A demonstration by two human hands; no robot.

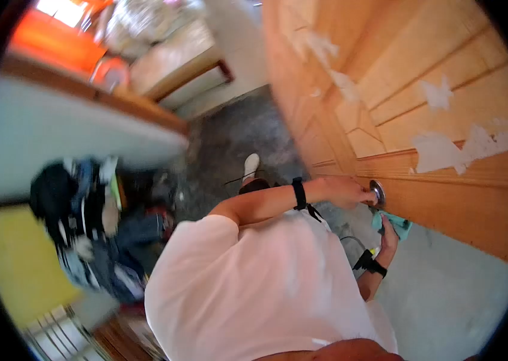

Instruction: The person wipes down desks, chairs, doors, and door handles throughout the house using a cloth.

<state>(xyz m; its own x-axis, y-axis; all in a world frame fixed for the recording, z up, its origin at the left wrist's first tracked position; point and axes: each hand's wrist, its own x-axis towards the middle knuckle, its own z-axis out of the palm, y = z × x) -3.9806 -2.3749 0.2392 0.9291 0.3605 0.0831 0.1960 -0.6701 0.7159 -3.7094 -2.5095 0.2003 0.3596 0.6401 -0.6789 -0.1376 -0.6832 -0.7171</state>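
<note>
A round metal doorknob [378,191] sits near the edge of a wooden door [446,195]. My left hand [347,192] reaches across to it, with its fingers closed at the knob's near side. Just below, my right hand [388,236] is wrapped around a teal handheld tool [399,227] that looks like a power drill. The tool lies close to the door's edge beside the knob. Its tip is too small and blurred to make out, as is any small part between my left fingers.
Torn white paper patches [440,153] stick to the door. Clothes [107,240] hang in a pile on the left, near a yellow panel [19,259]. Plastic-wrapped goods [146,27] and an orange item [55,39] stand at the upper left. Dark floor [236,129] runs through the doorway.
</note>
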